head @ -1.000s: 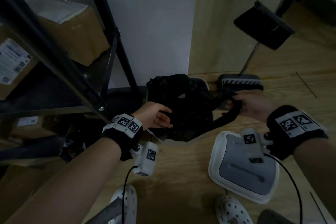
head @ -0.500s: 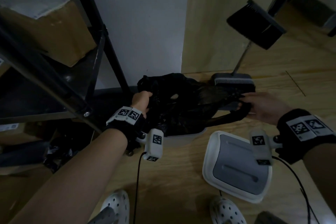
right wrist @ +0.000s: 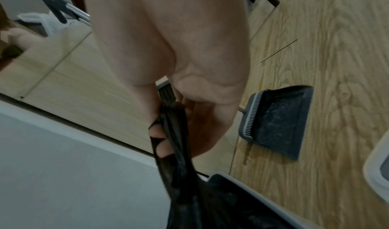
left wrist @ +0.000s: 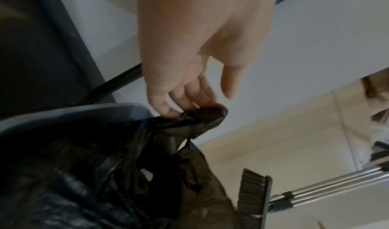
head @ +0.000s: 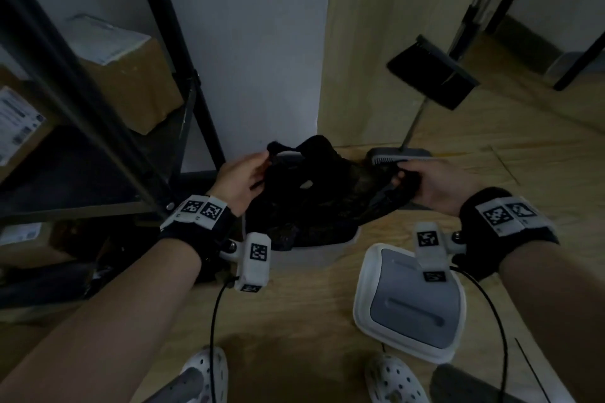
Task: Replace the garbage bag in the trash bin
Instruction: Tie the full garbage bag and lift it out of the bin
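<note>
the black garbage bag point(head: 314, 203) is sitting in the grey trash bin point(head: 314, 252), which is standing on the wood floor against the white wall, between the black shelf rack point(head: 98, 127) and the dustpan point(head: 397, 155). its top is bunching up above the rim and being drawn out sideways into two dark ears.

the film is looking thin, and in the right wrist view it is already showing holes with skin visible through them, so a hard pull is risking a tear and a spill of whatever is inside. a white scrap is peeking through a gap near the middle; it could slip out if the mouth is sagging. the bin is light-looking and may be lifting along with the bag.

the left hand point(head: 240, 181) is pinching one ear of the bag between curled fingertips point(left wrist: 168, 111), the thumb standing off loosely. the right hand point(head: 432, 185) is closing round the other ear, the plastic running through its curled fingers.

the bin's lid point(head: 411, 304) is lying on the floor near the person's white clogs point(head: 393, 379), apart from the bin.
</note>
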A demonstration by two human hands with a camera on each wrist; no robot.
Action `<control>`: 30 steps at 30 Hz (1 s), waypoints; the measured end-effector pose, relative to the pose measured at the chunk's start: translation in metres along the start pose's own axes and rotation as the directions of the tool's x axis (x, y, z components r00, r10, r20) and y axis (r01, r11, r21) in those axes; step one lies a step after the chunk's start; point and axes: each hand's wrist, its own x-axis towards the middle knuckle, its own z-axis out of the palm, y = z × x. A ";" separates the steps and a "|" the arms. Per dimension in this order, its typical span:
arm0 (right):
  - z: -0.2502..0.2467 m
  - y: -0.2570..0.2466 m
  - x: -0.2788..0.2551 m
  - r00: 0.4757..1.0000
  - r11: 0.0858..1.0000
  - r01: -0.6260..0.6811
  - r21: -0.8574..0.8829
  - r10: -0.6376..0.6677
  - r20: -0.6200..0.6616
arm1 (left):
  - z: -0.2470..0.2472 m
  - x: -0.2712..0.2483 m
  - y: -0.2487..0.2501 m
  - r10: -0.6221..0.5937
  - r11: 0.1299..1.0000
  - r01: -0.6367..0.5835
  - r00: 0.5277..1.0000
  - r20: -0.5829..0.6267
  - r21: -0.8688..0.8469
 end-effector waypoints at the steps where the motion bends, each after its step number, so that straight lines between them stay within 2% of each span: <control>1: 0.004 -0.004 -0.005 1.000 1.000 0.003 0.023 -0.004 0.004 | 0.000 -0.006 0.003 -0.016 0.999 0.016 1.000 0.007 0.038; 6: 0.023 -0.016 -0.029 0.993 0.998 0.001 0.057 -0.008 0.121 | 0.003 -0.028 0.006 -0.051 0.967 0.050 0.999 -0.004 0.251; 8: 0.030 -0.018 -0.036 0.986 0.999 0.036 -0.004 -0.035 0.164 | 0.006 -0.030 0.001 0.022 0.927 -0.004 0.999 -0.045 0.374; 9: 0.033 -0.018 -0.039 0.984 0.998 0.055 -0.040 -0.047 0.174 | 0.007 -0.028 -0.001 0.099 0.881 -0.057 0.993 -0.066 0.470; 12: 0.038 -0.017 -0.044 0.991 0.985 0.087 -0.147 -0.070 0.118 | 0.009 -0.022 -0.005 0.279 0.682 -0.187 0.960 -0.015 0.707; 15: 0.036 -0.015 -0.044 0.993 0.958 0.092 -0.272 -0.067 0.101 | 0.015 -0.011 -0.009 0.322 0.470 -0.261 0.940 0.111 0.843; 18: 0.030 -0.015 -0.043 0.988 0.911 0.083 -0.404 -0.021 0.156 | 0.026 0.000 -0.013 0.235 0.105 -0.270 0.942 0.240 0.957; 20: 0.026 -0.017 -0.042 0.980 0.890 0.085 -0.448 0.005 0.197 | 0.032 0.005 -0.018 0.141 -0.133 -0.302 0.937 0.320 0.944; 21: 0.024 -0.018 -0.042 0.978 0.878 0.084 -0.470 0.017 0.207 | 0.035 0.006 -0.020 0.123 -0.220 -0.311 0.932 0.342 0.925; 22: 0.023 -0.019 -0.043 0.977 0.861 0.085 -0.501 0.026 0.211 | 0.036 0.006 -0.022 0.123 -0.269 -0.310 0.928 0.352 0.912; 23: 0.021 -0.019 -0.042 0.979 0.842 0.082 -0.533 0.030 0.199 | 0.037 0.005 -0.024 0.144 -0.271 -0.308 0.924 0.355 0.912; 24: 0.020 -0.020 -0.041 0.985 0.821 0.074 -0.565 0.028 0.170 | 0.036 0.004 -0.026 0.172 -0.228 -0.317 0.917 0.359 0.921; 25: 0.018 -0.022 -0.039 0.991 0.795 0.066 -0.603 0.019 0.134 | 0.036 0.003 -0.026 0.196 -0.138 -0.339 0.912 0.361 0.931; 27: 0.016 -0.027 -0.037 0.998 0.743 0.043 -0.668 -0.005 0.060 | 0.036 -0.002 -0.023 0.254 0.128 -0.380 0.906 0.340 0.916; 28: 0.015 -0.030 -0.036 1.000 0.719 0.027 -0.694 -0.022 0.017 | 0.036 -0.006 -0.020 0.295 0.232 -0.391 0.901 0.319 0.890; 29: 0.014 -0.033 -0.036 0.999 0.691 0.017 -0.722 -0.049 -0.023 | 0.036 -0.010 -0.016 0.337 0.296 -0.395 0.895 0.292 0.870; 30: 0.014 -0.036 -0.038 0.996 0.664 0.010 -0.747 -0.071 -0.050 | 0.035 -0.013 -0.012 0.372 0.323 -0.402 0.886 0.276 0.857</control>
